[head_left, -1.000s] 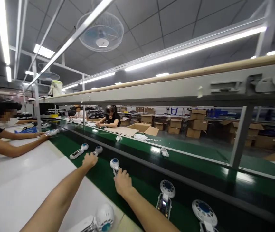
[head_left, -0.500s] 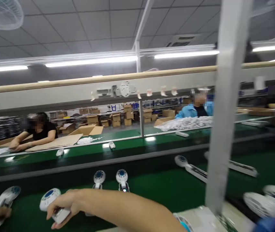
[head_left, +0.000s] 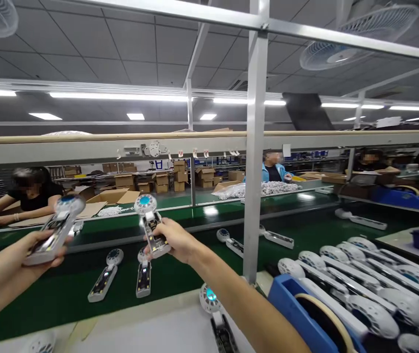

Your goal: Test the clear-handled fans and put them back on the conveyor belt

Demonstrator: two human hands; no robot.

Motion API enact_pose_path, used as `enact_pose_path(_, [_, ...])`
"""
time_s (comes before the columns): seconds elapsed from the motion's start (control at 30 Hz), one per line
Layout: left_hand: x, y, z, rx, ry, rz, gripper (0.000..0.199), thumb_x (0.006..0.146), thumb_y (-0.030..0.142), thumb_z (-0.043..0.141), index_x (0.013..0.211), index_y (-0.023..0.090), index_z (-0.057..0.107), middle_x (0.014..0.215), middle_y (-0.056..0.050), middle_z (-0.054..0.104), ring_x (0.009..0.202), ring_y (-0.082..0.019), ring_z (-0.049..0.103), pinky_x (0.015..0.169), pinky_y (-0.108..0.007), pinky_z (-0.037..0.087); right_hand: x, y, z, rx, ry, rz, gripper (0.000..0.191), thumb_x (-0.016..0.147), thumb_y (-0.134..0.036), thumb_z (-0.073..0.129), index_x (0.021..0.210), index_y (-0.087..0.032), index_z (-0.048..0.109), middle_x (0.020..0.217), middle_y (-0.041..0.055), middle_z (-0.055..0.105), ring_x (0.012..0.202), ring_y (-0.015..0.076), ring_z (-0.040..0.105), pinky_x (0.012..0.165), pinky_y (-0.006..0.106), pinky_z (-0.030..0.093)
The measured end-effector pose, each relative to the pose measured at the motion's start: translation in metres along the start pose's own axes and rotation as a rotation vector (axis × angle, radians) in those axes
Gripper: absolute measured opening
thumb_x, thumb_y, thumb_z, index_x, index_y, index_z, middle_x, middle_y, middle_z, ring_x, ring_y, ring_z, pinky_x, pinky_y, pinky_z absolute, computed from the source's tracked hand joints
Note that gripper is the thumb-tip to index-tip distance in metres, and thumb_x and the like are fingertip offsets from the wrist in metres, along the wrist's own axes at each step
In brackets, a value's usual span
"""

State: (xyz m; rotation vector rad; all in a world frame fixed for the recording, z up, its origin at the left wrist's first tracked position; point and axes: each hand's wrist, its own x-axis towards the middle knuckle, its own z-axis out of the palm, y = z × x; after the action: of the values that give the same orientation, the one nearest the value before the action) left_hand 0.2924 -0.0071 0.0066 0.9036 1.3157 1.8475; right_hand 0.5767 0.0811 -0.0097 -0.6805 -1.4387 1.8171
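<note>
My left hand (head_left: 42, 250) is closed round the handle of a white device with a round head (head_left: 62, 215), its top blurred. In my right hand (head_left: 176, 240) is a similar white device (head_left: 146, 205), held upright with its blue-centred, vented head on top and a bare circuit board in the handle. Both are raised above the green conveyor belt (head_left: 58, 289). Below them lie two more such devices (head_left: 103, 282) on the belt, one partly behind the held one. Close to my right forearm, another device (head_left: 209, 299) with a lit blue centre rests on the white worktop (head_left: 150, 323).
A blue tape dispenser (head_left: 286, 299) stands at the right front, beside rows of white devices (head_left: 342, 294). A metal post (head_left: 255, 171) rises at the belt's near edge. Several co-workers sit across the line, one in a blue jacket (head_left: 266, 172). Cardboard boxes (head_left: 180, 179) are stacked behind.
Both hands have lifted their devices up from just over the belt, and the right one has moved rightward in view. The camera has turned right, bringing the tape dispenser and rows of devices into view.
</note>
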Motion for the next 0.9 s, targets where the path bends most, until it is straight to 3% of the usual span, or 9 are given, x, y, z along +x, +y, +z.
enact_pose_path(0.17, [-0.072,0.013,0.079,-0.130,-0.140,-0.020,0.018,0.082,0.019,0.055,0.095,0.013,0.066,0.072,-0.005,0.068,0.051,-0.012,0.054,0.042,-0.023,0.049,-0.052,-0.007,0.000,-0.013,0.066,-0.201,0.047,0.083,-0.005,0.046,0.127,-0.018,0.038,0.081,-0.0003,0.064,0.069,0.0172,0.073,0.057,0.026,0.060])
enact_pose_path(0.3, [-0.105,-0.003,0.115,-0.189,-0.219,0.040,0.027,0.078,0.026,0.060,0.099,0.009,0.064,0.070,-0.008,0.068,0.052,-0.016,0.060,0.046,-0.027,0.053,-0.074,-0.006,-0.006,-0.010,0.048,-0.340,0.063,0.079,-0.011,0.052,0.138,-0.021,0.030,0.089,0.0005,0.066,0.067,0.0158,0.072,0.059,0.028,0.061])
enact_pose_path(0.47, [-0.115,-0.015,0.117,-0.219,-0.343,0.145,0.047,0.076,0.025,0.066,0.121,0.016,0.056,0.099,-0.010,0.075,0.063,-0.020,0.070,0.057,-0.030,0.058,-0.086,-0.008,-0.016,0.021,0.094,-0.476,0.076,0.074,-0.019,0.067,0.139,-0.024,0.029,0.100,0.0015,0.065,0.086,0.0217,0.074,0.070,0.035,0.064])
enact_pose_path(0.6, [-0.111,-0.015,0.112,-0.212,-0.348,0.240,0.043,0.078,0.020,0.063,0.119,0.017,0.051,0.113,-0.011,0.071,0.065,-0.020,0.072,0.059,-0.032,0.059,-0.090,-0.015,-0.020,-0.015,0.152,-0.486,0.080,0.074,-0.023,0.070,0.142,-0.025,0.029,0.102,0.0029,0.068,0.079,0.0210,0.073,0.066,0.034,0.063])
enact_pose_path(0.9, [-0.097,-0.021,0.106,-0.244,-0.533,0.289,0.054,0.081,0.019,0.063,0.130,0.023,0.039,0.117,-0.009,0.066,0.071,-0.021,0.075,0.058,-0.031,0.060,-0.082,-0.006,-0.012,-0.091,0.152,-0.489,0.071,0.081,-0.020,0.067,0.142,-0.028,0.031,0.108,0.0035,0.069,0.072,0.0180,0.073,0.065,0.033,0.061])
